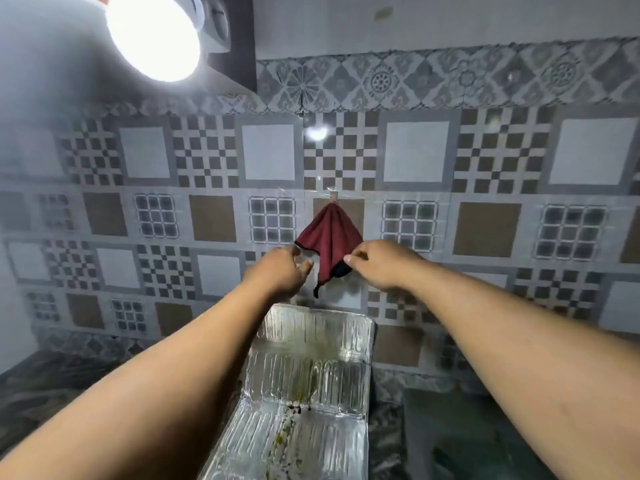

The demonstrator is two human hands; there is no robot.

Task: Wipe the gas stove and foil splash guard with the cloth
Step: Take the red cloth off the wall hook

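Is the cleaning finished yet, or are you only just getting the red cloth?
Nothing looks wiped yet: the foil splash guard still shows brown and yellow stains. In hand now: the left hand and right hand pinch the lower corners of the red cloth, which hangs from a wall hook. Left: wiping the foil and the stove, which is not in view.

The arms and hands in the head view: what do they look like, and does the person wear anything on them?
Both forearms are bare, with no sleeves in view. The left hand and the right hand wear no gloves, and no watch, bracelet or ring shows. A short, unpainted thumbnail is visible on the right hand. The picture is a little blurred, so small details cannot be told.
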